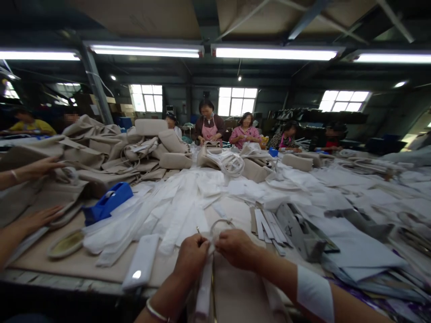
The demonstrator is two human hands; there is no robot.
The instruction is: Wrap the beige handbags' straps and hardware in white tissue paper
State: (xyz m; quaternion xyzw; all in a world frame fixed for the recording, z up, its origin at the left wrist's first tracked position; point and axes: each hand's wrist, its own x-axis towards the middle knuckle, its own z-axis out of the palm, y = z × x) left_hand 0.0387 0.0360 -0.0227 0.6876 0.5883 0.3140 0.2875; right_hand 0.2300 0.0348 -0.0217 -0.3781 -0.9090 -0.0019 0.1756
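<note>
My left hand, with a bangle at the wrist, is closed in a pinch on a thin white strip near the centre of the table. Close to its right, my right hand is also closed, at the lower end of a pale looped strap. A small gold-coloured metal piece stands up by the left fingertips. Beneath both hands lies a beige fabric piece, with a white wrapped strip along its left side. What exactly the fingertips grip is too small to tell.
A blue tape dispenser and a white packet are at left. A grey dispenser sits right, beside white strips. Another person's hands rest on beige fabric at far left. People work behind heaped beige pieces.
</note>
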